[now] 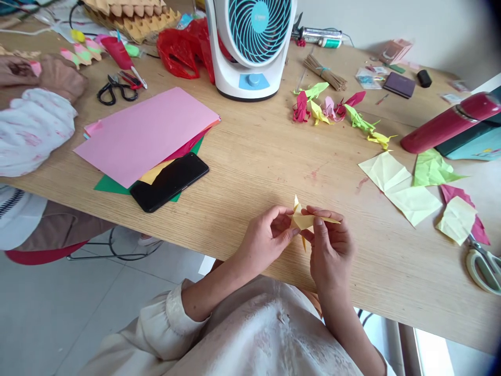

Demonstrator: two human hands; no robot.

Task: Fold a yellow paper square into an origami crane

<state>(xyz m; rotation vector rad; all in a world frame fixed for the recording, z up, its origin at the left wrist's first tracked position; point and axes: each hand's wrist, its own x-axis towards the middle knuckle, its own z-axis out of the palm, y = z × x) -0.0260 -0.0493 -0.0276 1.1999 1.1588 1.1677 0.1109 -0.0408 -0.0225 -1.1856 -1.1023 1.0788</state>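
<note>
A small folded yellow paper figure (303,220) is held just above the near edge of the wooden table (254,156). My left hand (266,237) pinches its left side with thumb and fingers closed. From the right, my right hand (329,243) grips it, fingers pressed along a pointed flap that sticks out to the right. Another point of the paper juts up between the hands and one hangs down.
A black phone (169,181) lies on a stack of coloured sheets topped by pink paper (146,133). A white-and-teal fan (252,44), several finished paper cranes (332,109), creased yellow paper (399,185), a red flask (450,122), and two pairs of scissors (117,89) (485,266) lie about. Another person's sleeve (35,128) rests at left.
</note>
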